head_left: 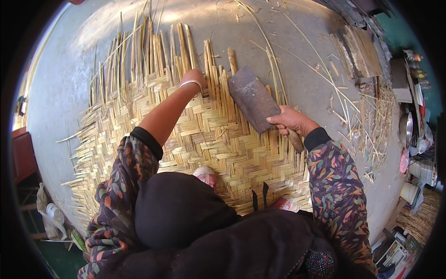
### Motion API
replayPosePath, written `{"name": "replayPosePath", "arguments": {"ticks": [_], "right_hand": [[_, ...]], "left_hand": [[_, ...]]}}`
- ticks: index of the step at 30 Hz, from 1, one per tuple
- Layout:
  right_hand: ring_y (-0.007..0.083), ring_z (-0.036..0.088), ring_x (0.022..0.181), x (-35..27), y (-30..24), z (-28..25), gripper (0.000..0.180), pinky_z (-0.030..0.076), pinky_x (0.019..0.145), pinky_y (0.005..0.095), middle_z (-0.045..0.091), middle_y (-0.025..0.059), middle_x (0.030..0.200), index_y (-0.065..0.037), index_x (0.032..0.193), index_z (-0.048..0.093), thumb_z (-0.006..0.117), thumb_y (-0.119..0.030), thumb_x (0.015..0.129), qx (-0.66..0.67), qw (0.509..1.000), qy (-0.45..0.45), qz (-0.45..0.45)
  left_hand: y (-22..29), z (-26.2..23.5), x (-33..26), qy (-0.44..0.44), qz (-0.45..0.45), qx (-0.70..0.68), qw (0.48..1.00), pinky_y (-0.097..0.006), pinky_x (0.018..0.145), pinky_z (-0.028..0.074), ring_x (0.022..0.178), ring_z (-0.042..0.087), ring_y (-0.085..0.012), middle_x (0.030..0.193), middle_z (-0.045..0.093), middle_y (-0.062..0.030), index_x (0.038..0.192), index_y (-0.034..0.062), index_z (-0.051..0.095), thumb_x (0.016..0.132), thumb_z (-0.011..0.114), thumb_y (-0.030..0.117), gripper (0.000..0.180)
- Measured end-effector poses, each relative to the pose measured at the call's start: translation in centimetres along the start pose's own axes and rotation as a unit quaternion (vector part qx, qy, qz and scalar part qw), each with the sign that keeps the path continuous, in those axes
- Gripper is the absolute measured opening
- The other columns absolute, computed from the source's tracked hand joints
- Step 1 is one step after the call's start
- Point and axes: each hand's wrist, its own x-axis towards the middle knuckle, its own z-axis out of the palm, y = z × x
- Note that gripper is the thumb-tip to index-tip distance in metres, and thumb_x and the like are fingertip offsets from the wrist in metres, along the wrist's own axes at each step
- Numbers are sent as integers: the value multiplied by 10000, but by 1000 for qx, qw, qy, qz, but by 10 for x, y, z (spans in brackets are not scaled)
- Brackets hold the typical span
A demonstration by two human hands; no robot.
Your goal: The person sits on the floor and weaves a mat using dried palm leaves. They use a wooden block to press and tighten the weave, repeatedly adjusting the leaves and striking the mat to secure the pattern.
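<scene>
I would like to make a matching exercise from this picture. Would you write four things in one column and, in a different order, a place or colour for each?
Things:
1. cleaver
2. left hand
3. woven mat
4. bracelet

Descriptions:
a. pale and ring-shaped
b. yellowish, with a zigzag weave
c. held in the right hand
d. at the unwoven strips

Right pairs: 1-c, 2-d, 3-b, 4-a.

The blade [253, 99] is matt metal, the mat [204, 146] rough reed.
</scene>
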Motion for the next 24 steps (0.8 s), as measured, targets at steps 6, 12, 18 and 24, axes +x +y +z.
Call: {"name": "replayPosePath", "arguments": {"ticks": [6, 12, 18, 24], "right_hand": [[63, 368, 371, -2, 2, 2, 262, 367, 366, 247, 407, -29, 553, -35, 1085, 493, 620, -152, 889, -10, 1000, 3, -6], [68, 366, 368, -7, 6, 3, 266, 366, 365, 249, 408, -26, 554, -25, 1094, 506, 619, -154, 891, -21, 1000, 9, -13], [70, 367, 372, -10, 11, 7, 246, 374, 368, 251, 404, -26, 553, -23, 1071, 510, 617, -159, 895, -15, 999, 15, -36], [77, 399, 374, -23, 26, 26, 184, 374, 371, 253, 427, -26, 553, -35, 989, 503, 615, -149, 899, -21, 996, 56, -61]], "left_hand": [[-3, -17, 9, -167, -2, 29, 986, -324, 784, 550, 907, 682, -260, 1000, 688, -158, 919, 46, 712, 837, 581, 313, 308], [-7, -13, 0, -168, 120, -330, 921, -259, 673, 562, 832, 674, -149, 907, 682, -72, 1036, 16, 662, 881, 589, 65, 178], [-4, -22, -29, -213, -4, -599, 772, -352, 802, 550, 932, 653, -224, 972, 610, -62, 954, 31, 519, 879, 554, 51, 84], [3, -29, -46, -213, 6, -698, 684, -407, 847, 526, 873, 624, -205, 925, 591, -61, 1007, 57, 482, 878, 545, 62, 143]]}}
